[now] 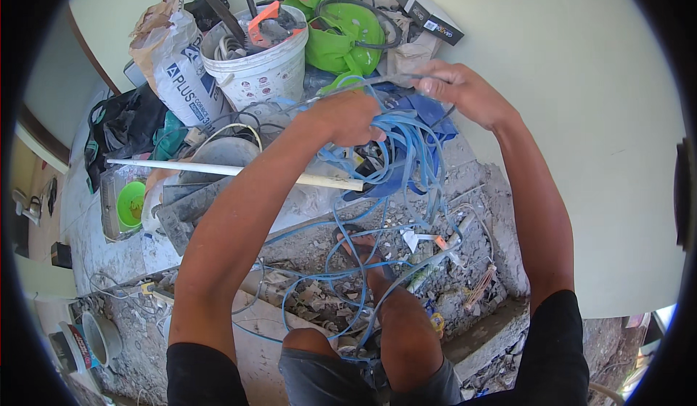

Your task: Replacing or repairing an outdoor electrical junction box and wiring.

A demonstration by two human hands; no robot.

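Note:
My left hand is closed around a loosely looped bundle of blue cable, flat and thin like cord or tubing. Its loops hang below the fist, and loose lengths trail down over the rubble around my foot. Up and to the right, my right hand pinches a greyish stretch of cable that runs across above the left hand. Whether this grey stretch is part of the blue cable, I cannot tell. Behind the loops lies a blue cloth or bag, partly covered.
A white bucket of tools stands behind, between a paper sack and a green bag. A white pipe lies beneath my left forearm. Broken rubble covers the ground near my feet. A wall rises at right.

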